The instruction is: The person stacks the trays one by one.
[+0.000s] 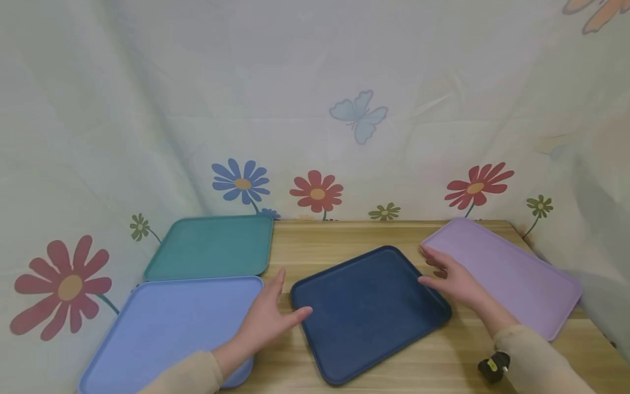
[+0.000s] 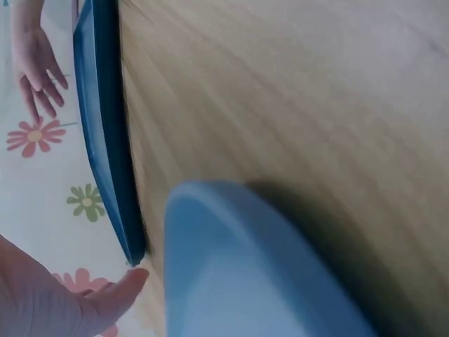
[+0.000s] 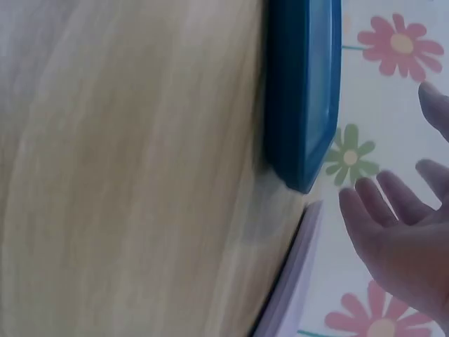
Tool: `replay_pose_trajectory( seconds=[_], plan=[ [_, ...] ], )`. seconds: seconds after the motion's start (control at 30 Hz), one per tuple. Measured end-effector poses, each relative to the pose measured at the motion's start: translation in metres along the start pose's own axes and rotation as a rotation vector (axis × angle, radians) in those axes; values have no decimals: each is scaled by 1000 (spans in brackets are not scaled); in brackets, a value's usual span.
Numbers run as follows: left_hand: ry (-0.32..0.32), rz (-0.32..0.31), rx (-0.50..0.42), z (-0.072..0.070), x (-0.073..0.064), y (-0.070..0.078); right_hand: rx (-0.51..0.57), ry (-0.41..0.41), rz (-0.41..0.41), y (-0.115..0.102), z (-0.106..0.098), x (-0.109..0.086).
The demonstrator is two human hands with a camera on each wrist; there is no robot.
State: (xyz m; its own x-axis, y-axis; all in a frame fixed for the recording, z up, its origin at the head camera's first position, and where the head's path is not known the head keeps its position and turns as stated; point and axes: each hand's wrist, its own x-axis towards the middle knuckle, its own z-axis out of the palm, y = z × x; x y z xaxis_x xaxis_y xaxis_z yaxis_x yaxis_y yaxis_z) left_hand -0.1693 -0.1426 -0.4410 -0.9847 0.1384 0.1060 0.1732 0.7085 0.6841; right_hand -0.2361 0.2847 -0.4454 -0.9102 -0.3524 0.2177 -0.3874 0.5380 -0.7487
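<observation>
A dark blue tray (image 1: pixel 369 312) lies at an angle on the wooden table, between my two hands. My left hand (image 1: pixel 268 314) hovers by its left edge with thumb and fingers spread, holding nothing; the light blue tray (image 1: pixel 187 323) lies beneath and left of it. Over the dark tray's right edge is my right hand (image 1: pixel 453 276), fingers loosely bent and apart, also holding nothing. Close to that hand lies the lilac tray (image 1: pixel 512 279). In the right wrist view the right hand (image 3: pixel 407 232) appears raised above the dark blue tray (image 3: pixel 302 91).
A green tray (image 1: pixel 211 249) sits at the back left, touching or nearly touching the light blue one. Near my right sleeve is a small black object with a yellow mark (image 1: pixel 494 366). A white curtain (image 1: pixel 295 109) printed with flowers hangs behind the wooden table (image 1: pixel 315 235).
</observation>
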Motion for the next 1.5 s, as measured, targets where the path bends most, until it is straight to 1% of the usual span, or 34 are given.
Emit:
replay_pose_trajectory(
  seconds=[0.17, 0.4, 0.47, 0.63, 0.7, 0.77, 0.93, 1.03, 1.17, 1.3, 1.43, 1.5],
  plan=[
    [-3, -68, -133, 2, 1, -3, 123, -62, 46, 7, -6, -1],
    [-7, -137, -263, 6, -1, -7, 230, -126, 113, 17, -11, 1],
    [-17, -158, -341, 7, -2, -8, 249, -145, 131, 20, -12, 1],
    [-61, -234, -560, 9, -4, -9, 284, -199, 171, 23, -15, 2],
    [-76, -260, -599, 10, -5, -9, 295, -217, 184, 22, -16, 2],
    [-88, -270, -634, 11, -6, -10, 300, -232, 195, 22, -16, 2],
    [-131, -270, -709, 15, -7, -13, 287, -254, 209, 25, -15, 3],
    [-161, -281, -744, 17, -8, -15, 283, -268, 210, 29, -15, 4],
    [-175, -298, -769, 18, -8, -17, 303, -302, 197, 35, -16, 6],
    [-169, -303, -765, 20, -9, -18, 315, -335, 187, 40, -17, 7],
    [-156, -297, -725, 23, -8, -19, 296, -348, 171, 43, -16, 8],
    [-145, -286, -686, 24, -7, -20, 281, -352, 158, 44, -16, 9]
  ],
)
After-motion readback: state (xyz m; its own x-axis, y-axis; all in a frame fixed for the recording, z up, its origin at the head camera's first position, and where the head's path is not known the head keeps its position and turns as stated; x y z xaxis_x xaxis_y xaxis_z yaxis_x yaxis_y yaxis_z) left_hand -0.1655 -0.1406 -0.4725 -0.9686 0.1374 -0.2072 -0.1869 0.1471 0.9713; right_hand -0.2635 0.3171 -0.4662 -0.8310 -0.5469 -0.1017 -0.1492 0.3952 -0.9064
